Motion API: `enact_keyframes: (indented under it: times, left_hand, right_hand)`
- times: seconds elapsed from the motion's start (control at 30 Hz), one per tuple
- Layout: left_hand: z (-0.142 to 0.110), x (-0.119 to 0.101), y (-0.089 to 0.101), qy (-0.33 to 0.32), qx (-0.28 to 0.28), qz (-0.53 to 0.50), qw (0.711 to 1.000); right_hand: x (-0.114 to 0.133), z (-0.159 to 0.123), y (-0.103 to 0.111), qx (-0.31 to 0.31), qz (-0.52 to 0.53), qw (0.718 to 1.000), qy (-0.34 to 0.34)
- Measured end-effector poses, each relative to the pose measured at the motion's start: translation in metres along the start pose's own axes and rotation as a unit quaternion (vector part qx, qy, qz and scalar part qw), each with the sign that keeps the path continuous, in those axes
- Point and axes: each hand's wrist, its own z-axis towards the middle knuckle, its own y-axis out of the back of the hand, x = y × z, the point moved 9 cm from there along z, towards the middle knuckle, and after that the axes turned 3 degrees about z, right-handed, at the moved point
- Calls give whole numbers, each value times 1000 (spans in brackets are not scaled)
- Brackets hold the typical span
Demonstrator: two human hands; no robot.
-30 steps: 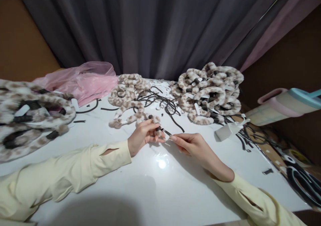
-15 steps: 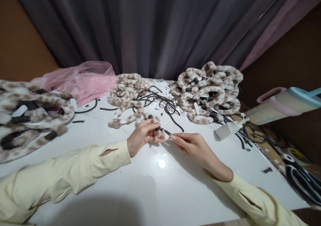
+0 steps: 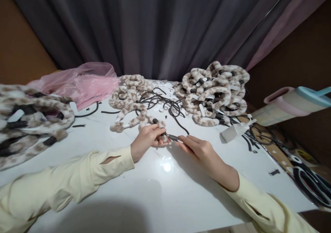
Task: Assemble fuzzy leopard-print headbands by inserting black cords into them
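My left hand [image 3: 148, 137] is closed on a spotted plush strap [image 3: 162, 124], near an end with a dark wrapped band. The rest of the strap runs back among the plush pieces behind the hand. Between the fingers of my right hand [image 3: 204, 153] is a slim dark-grey metal tool [image 3: 173, 137]. Its tip points left and meets the dark band by my left fingertips. Its exact kind is too small to make out, and my fingers cover its rear part.
Spotted plush loops with white tags are heaped at left [image 3: 51, 115] and right [image 3: 214, 91]. Black cords [image 3: 165, 102] lie behind my hands. A pink plastic bag [image 3: 85, 83], white glue bottle [image 3: 234, 132], tumbler [image 3: 287, 105] and black-handled scissors [image 3: 310, 181] surround the workspace.
My right hand has turned a little, and the slim tool now lies flatter, with more of it showing beside the band. My left hand keeps its hold on the strap.
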Motion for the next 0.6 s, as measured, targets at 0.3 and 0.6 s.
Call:
enact_keyframes:
  times: [0.3, 0.6]
  left_hand:
    - [1, 3, 0, -3, -11, 26, 1000]
    - [-1, 0, 1, -8, -53, 15, 998]
  right_hand:
    - [27, 0, -7, 1, -259, 960, 109]
    - [42, 4, -21, 75, -393, 905, 146]
